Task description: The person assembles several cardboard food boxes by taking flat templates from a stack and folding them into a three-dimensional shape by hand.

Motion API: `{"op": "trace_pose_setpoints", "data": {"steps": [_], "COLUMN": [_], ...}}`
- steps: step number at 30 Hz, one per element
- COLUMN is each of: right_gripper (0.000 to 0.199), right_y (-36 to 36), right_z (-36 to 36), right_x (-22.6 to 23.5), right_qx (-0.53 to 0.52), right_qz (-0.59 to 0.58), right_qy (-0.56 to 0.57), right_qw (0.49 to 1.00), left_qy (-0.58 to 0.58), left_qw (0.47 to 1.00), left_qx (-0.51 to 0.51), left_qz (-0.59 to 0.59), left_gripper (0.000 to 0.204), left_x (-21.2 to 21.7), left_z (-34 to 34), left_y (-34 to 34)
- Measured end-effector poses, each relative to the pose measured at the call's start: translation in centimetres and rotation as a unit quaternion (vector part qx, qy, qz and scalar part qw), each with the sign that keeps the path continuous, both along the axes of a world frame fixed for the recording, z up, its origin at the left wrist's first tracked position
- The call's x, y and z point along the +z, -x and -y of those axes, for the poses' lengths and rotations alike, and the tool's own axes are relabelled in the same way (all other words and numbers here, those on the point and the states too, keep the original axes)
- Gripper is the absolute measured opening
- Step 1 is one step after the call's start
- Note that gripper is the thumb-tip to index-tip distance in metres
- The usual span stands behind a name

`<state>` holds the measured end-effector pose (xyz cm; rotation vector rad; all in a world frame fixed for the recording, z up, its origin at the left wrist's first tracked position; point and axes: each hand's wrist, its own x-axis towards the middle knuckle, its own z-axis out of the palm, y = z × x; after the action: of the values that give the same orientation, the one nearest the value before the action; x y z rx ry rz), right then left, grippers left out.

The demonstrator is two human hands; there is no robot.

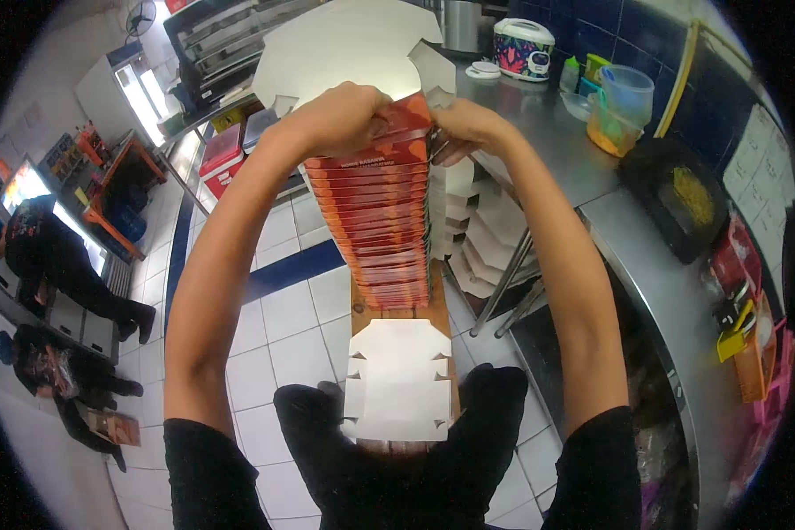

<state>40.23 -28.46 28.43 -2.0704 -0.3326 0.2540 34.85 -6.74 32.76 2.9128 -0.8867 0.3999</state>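
ok so a tall stack of red-orange printed cardboard boxes is standing on a brown wooden bench, long axis running up n down, printed fronts facing the person, edges running l to r. left hand is curling mostly closed, gripping the red cardboard top box at its upper l side. right hand is bending its fingers in at the r corner, tips hidden, cant tell if its gripping. flat white cardboard blank is lying nearer the person, btwn the knees.
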Motion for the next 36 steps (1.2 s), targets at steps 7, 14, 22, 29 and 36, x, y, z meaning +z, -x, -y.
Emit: {"op": "trace_pose_setpoints", "data": {"steps": [7, 14, 22, 29, 36], "right_gripper": [0.036, 0.034, 0.034, 0.034, 0.031], "right_y": [-2.3, -4.4, -5.1, -7.9, -10.0], "right_z": [1.5, 2.7, 0.6, -0.7, -0.6], "right_x": [-0.6, -1.7, -1.5, -3.1, -4.2], "right_qx": [0.058, 0.144, 0.056, -0.095, -0.101], "right_qz": [-0.070, -0.097, -0.039, 0.221, 0.250], "right_qy": [-0.015, -0.040, 0.034, 0.132, 0.133], "right_qw": [0.996, 0.984, 0.997, 0.962, 0.954], "left_qy": [-0.048, -0.042, -0.080, -0.070, -0.027], "left_qw": [0.998, 0.996, 0.993, 0.996, 0.993], "left_qx": [-0.008, -0.022, -0.035, -0.047, -0.110], "left_qz": [0.048, 0.079, 0.076, 0.004, -0.039], "left_gripper": [0.022, 0.026, 0.023, 0.022, 0.021], "left_x": [-1.9, -3.6, -3.5, -1.5, -1.6], "left_z": [0.5, 0.3, -0.3, -0.5, -1.1], "left_y": [-0.2, 0.2, -0.1, 0.2, -1.8]}}
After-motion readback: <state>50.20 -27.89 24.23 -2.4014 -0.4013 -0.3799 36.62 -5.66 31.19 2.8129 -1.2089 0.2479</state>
